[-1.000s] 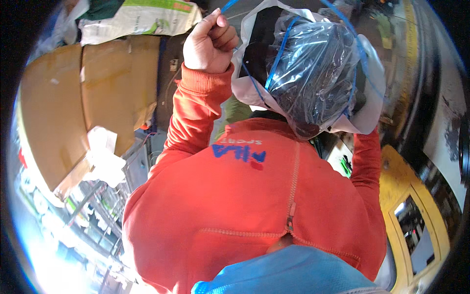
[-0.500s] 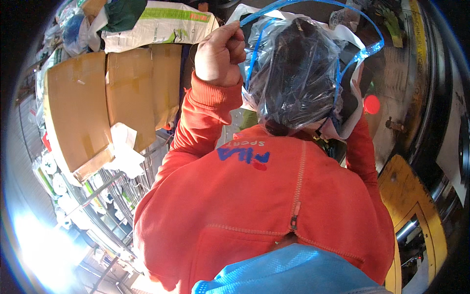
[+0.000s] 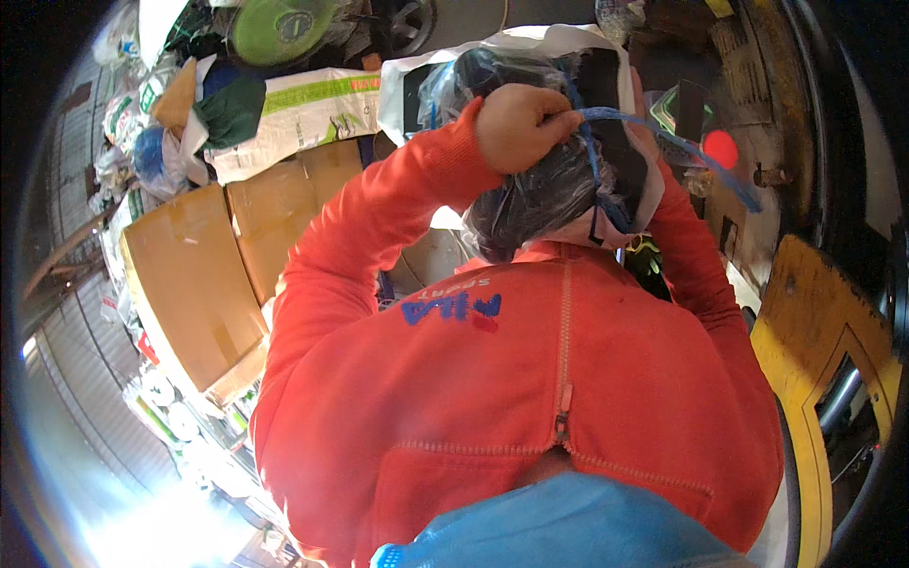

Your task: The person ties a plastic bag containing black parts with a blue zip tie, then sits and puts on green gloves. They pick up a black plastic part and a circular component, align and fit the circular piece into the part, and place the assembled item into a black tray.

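Note:
In front of my chest is a bundle (image 3: 530, 204) of dark things in clear plastic, backed by a white sheet (image 3: 402, 99) with its edges sticking out. What lies inside the plastic cannot be made out. Blue plastic twine (image 3: 611, 115) runs around the bundle. Across the top of it, my left hand (image 3: 525, 128) is closed, pinching the twine between thumb and fingers. A loose tail of twine hangs off to the right. My right hand (image 3: 643, 137) holds the bundle's right edge, its fingers mostly hidden behind the sheet.
Large cardboard boxes (image 3: 194, 275) stand on the left, with a white and green sack (image 3: 303, 118) beyond them. A round green object (image 3: 282, 26) lies at the far left. Dark machinery with a red button (image 3: 721, 150) and a yellow metal frame (image 3: 805, 312) is on the right.
My left hand has come down and right across the bundle, drawing the twine with it. The wide loop of twine is now a short length with a loose tail. The view has shifted.

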A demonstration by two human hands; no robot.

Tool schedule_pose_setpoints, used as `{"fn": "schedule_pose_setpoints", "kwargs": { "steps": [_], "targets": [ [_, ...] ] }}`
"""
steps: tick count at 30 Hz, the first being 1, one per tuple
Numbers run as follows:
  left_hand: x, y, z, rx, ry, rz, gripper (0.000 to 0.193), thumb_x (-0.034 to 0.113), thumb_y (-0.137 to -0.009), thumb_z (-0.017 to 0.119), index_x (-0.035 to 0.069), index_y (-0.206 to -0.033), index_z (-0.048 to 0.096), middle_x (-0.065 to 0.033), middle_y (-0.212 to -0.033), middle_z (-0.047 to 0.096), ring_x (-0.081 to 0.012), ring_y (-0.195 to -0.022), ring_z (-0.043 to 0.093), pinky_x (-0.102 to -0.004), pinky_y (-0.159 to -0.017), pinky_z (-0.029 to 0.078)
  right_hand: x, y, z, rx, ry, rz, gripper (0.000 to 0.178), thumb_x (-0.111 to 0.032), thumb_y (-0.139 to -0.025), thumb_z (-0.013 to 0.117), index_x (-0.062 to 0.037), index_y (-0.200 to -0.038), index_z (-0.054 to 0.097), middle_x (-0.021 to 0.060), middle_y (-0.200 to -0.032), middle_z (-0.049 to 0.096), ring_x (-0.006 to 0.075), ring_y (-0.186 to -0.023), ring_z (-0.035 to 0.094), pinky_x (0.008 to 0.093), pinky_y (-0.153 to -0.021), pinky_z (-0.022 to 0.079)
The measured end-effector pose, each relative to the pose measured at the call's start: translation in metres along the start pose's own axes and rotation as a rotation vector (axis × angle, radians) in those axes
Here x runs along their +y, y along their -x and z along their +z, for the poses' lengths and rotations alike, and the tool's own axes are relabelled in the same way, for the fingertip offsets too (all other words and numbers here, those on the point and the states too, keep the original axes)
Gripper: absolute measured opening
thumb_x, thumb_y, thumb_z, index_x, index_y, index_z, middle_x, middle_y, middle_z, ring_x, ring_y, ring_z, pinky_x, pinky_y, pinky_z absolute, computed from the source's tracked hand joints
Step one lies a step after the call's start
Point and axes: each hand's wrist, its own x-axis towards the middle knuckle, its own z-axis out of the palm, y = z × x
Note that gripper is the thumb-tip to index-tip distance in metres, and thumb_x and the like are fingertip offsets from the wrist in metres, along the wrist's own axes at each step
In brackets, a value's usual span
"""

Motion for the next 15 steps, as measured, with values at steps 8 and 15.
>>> {"fn": "schedule_pose_setpoints", "kwargs": {
  "steps": [8,15],
  "targets": [
    [-0.018,-0.019,0.035,-0.072,-0.375,0.169,0.028,0.026,-0.085,0.054,0.003,-0.071,0.06,-0.0209,-0.066,0.058,-0.0393,-0.066,0.058,-0.0462,-0.058,0.045,0.033,0.002,-0.022,0.088,0.198,-0.277,0.074,-0.025,-0.09,0.055,-0.0089,-0.145,0.009,0.0103,-0.136,0.034,0.0181,-0.114,0.046,0.0299,-0.095,0.042],
    [-0.011,-0.027,0.031,-0.225,-0.479,0.094,0.027,0.022,-0.087,0.053,0.001,-0.071,0.058,-0.0214,-0.067,0.057,-0.0378,-0.061,0.056,-0.0434,-0.056,0.043,0.046,-0.011,-0.047,0.356,0.147,-0.218,0.072,-0.063,-0.087,0.04,-0.0162,-0.141,0.027,0.0117,-0.134,0.044,0.0227,-0.116,0.046,0.0427,-0.095,0.039]
  ]
}}
